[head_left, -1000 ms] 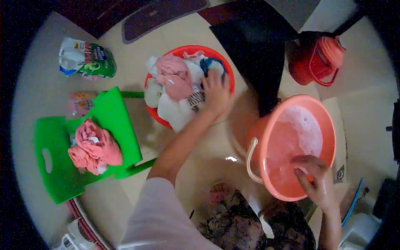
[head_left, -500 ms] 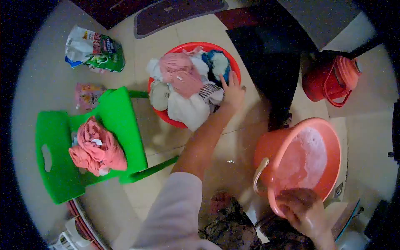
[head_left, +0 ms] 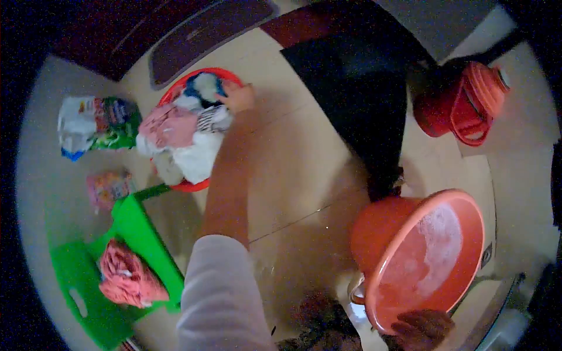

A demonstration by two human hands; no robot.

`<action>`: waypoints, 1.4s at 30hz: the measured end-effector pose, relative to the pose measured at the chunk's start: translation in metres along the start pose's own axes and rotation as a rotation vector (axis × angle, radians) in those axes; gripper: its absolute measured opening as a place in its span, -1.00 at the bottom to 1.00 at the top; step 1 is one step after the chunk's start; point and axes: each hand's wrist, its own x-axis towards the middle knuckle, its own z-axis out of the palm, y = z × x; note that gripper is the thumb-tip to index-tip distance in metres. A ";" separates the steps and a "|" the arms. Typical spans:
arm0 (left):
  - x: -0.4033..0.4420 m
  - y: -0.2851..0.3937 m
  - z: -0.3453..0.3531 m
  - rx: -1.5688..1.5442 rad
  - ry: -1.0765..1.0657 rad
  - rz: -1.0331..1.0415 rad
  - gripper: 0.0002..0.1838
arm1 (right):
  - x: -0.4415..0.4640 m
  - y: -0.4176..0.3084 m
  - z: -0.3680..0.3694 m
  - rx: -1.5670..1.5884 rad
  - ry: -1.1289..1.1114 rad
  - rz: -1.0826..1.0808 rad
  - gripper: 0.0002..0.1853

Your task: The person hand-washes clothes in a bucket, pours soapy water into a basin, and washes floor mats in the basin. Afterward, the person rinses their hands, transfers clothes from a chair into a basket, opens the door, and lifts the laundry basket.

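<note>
Head camera view: a person's left hand point(head_left: 239, 98) reaches over the far right rim of a red basin point(head_left: 227, 74) piled with laundry, fingers partly extended beside a blue-and-white cloth point(head_left: 206, 88); whether they grip anything cannot be told. Pink garment point(head_left: 170, 128), striped cloth point(head_left: 213, 119) and white cloth point(head_left: 198, 159) fill the basin on the tiled floor. At right, the shadowed right hand point(head_left: 422, 329) is at the near rim of an orange bucket point(head_left: 380, 231) of foamy water point(head_left: 404, 266), its grip unclear. A bundled coral garment point(head_left: 130, 275) rests on a green plastic chair point(head_left: 149, 240).
</note>
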 end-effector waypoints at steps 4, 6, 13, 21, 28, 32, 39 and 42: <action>0.000 -0.003 -0.101 0.056 -0.418 -0.096 -0.69 | 0.006 0.012 0.003 -0.149 0.097 0.116 -0.74; 0.011 -0.034 -0.069 0.117 -0.392 0.047 -0.68 | 0.001 0.019 -0.002 -0.149 0.170 0.110 -0.71; -0.009 -0.048 -0.049 0.178 -0.292 0.462 -0.66 | -0.099 0.060 -0.004 -0.151 0.357 0.255 -0.68; -0.118 -0.036 -0.132 0.065 -0.055 0.849 -0.62 | -0.261 0.058 0.050 -0.054 0.678 0.596 -0.81; -0.233 0.019 -0.289 -0.102 0.152 1.134 -0.56 | -0.469 0.093 0.111 -0.118 1.398 1.522 -0.37; -0.244 -0.043 -0.215 -0.685 -0.145 0.961 -0.57 | -0.508 0.121 0.154 1.071 1.553 1.405 -0.31; -0.284 -0.053 -0.244 -1.279 -0.556 0.342 -0.57 | -0.506 0.174 0.210 1.651 1.586 1.124 -0.63; -0.369 0.028 -0.347 -1.467 -0.709 0.372 -0.54 | -0.485 0.168 0.230 1.628 1.689 1.056 -0.77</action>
